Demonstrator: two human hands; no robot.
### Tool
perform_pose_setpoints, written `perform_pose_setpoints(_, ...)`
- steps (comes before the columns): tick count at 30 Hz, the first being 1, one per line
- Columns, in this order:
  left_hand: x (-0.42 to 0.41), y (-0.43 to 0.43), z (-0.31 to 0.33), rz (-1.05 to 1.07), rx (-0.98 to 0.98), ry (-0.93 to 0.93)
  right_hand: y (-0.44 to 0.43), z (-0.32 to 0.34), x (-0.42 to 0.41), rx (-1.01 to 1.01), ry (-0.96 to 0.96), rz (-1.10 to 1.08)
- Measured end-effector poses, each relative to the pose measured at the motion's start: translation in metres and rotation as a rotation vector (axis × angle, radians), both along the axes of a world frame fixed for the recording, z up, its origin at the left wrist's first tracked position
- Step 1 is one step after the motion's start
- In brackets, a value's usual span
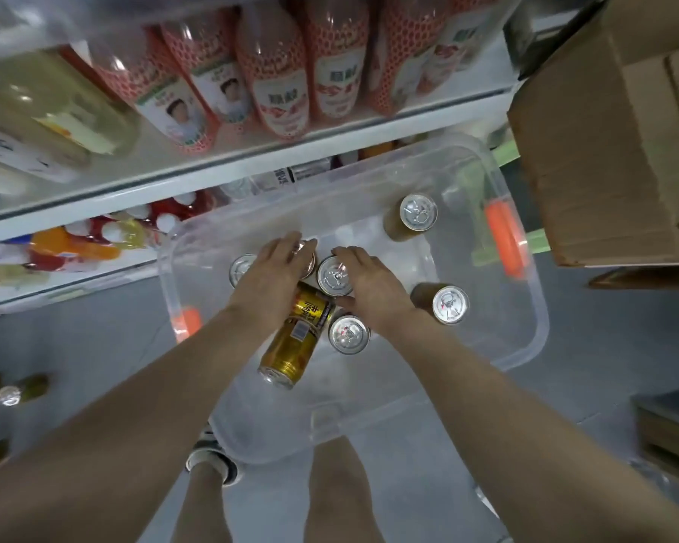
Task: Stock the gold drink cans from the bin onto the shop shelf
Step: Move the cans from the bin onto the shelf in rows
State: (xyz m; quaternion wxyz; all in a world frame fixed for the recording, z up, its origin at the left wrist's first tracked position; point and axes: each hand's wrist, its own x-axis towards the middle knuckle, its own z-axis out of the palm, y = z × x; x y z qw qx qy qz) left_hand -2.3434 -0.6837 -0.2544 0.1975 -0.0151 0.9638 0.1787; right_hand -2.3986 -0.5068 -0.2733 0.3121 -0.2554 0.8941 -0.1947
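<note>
A clear plastic bin (534, 331) stands on the floor below the shop shelf (228, 166). Several gold drink cans are inside it. One gold can (291, 342) lies on its side in the middle; upright ones stand at the back right (418, 213), the right (450, 304), the front (349, 334) and the left (240, 267). My left hand (271, 272) lies over an upright can (308, 259), fingers curled round its top. My right hand (373, 286) grips the neighbouring upright can (333, 277), fingers behind it and thumb in front.
Orange-labelled bottles (279, 92) fill the upper shelf, and red and yellow drinks (75, 244) fill the one below. Cardboard boxes (604, 150) are stacked at the right. The bin has orange latches (504, 237). My legs and one shoe (208, 456) are beside the bin's near edge.
</note>
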Motion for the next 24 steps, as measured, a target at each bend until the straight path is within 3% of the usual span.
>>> perform_pose_setpoints(7,-0.018,0.0,0.005,0.021,0.016,-0.084,0.02,0.01,-0.004,-0.105,-0.043,-0.124)
perform_pose_setpoints(11,-0.011,0.002,0.041,0.079,0.106,0.0,0.042,0.044,0.002,-0.145,-0.009,-0.245)
perform_pose_setpoints(19,0.028,-0.002,0.181,0.263,0.237,0.113,0.05,0.186,0.015,-0.242,-0.006,-0.32)
perform_pose_setpoints(24,0.06,-0.026,0.28,0.308,0.194,0.198,0.028,0.293,0.016,-0.334,0.103,-0.183)
